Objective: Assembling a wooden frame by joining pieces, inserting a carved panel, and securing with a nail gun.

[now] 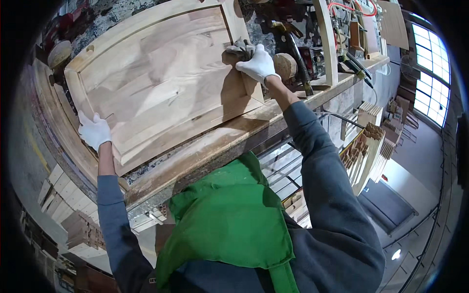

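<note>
A pale wooden panel door (161, 73) with a curved frame lies flat on the workbench in front of me. My left hand (94, 131), in a white glove, grips the door's near left edge. At the right side of the door my gloved right hand (258, 64) is closed on a crumpled grey pad (239, 49), pressed against the frame. Whether the pad is cloth or abrasive paper I cannot tell. Just right of that hand stands a round wooden block (285, 67). Beyond it a hammer (294, 51) lies on the bench, its head away from me.
The bench's wooden front rail (205, 158) runs between me and the door. An upright wooden post (326, 41) stands at the right, with a red hose (351, 6) behind it. Stacked timber pieces (366, 151) are at the lower right, and more boards (66, 190) at the lower left.
</note>
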`<state>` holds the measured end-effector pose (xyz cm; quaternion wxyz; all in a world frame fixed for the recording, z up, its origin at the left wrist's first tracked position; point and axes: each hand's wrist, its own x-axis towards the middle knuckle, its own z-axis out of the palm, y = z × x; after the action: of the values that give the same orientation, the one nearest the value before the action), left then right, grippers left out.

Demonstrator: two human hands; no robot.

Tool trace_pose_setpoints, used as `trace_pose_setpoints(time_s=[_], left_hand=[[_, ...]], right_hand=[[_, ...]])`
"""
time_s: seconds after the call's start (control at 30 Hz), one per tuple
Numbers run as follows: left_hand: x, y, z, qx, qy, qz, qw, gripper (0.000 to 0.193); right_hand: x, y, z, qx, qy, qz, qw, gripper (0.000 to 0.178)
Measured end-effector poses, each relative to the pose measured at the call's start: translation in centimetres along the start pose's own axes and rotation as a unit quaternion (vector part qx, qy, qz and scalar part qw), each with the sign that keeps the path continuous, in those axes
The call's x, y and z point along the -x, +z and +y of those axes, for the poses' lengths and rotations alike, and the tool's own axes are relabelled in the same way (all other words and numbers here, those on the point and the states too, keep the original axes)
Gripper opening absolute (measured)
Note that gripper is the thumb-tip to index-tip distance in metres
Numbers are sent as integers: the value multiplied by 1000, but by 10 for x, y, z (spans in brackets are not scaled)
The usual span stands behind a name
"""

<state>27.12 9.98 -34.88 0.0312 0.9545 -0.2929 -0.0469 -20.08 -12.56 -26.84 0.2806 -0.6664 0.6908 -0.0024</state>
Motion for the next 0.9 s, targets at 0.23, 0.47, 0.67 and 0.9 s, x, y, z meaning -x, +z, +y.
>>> trace_pose_setpoints(time_s=[0.23,0.47,0.67,0.9], left_hand=[[-4,-25,18,-22,3,39,999,59],[10,-10,27,5,-26,5,1000,59],[27,9,-1,49,13,64,997,57],[2,22,-4,113,125,165,972,58]], right_hand=[[-6,0,-19,-2,9,64,998,66],[-51,-18,-11,88,-65,46,993,59],[-32,-59,-46,45,-107,51,992,36],[5,-97,2,-14,-46,23,999,54]])
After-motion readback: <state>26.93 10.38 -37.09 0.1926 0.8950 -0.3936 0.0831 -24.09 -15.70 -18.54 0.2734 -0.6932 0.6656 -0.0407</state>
